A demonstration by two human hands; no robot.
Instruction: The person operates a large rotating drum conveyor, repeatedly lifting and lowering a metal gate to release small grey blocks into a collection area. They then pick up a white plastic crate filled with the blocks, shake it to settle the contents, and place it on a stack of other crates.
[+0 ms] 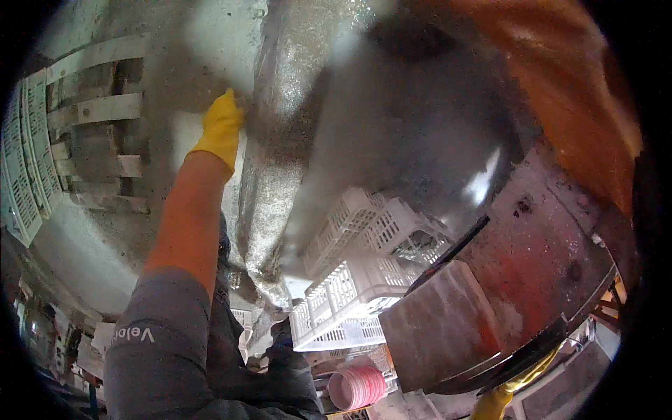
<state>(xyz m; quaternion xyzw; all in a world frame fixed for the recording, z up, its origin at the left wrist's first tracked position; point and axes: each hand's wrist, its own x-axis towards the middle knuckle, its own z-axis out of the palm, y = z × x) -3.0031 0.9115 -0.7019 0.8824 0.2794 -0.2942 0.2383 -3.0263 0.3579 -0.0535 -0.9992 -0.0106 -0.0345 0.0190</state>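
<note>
My left hand (222, 129), in a yellow rubber glove, reaches forward at the upper left with its fingers closed. What they hold, if anything, is too blurred to make out. It is nearest to a wet, shiny grey strip (276, 168) that runs away from me. At the lower right edge, another yellow glove (495, 402) lies beside the rim of a large, stained metal surface (518, 273). It appears to be my right hand; the frame cuts it off and its grip does not show clearly.
White slatted plastic crates (350, 290) stand beside the metal surface. Below them is a stack of pink round containers (357, 386). A wooden pallet (105, 108) and more white crates (31, 157) are at the left. Orange sheet-like material (567, 84) fills the upper right.
</note>
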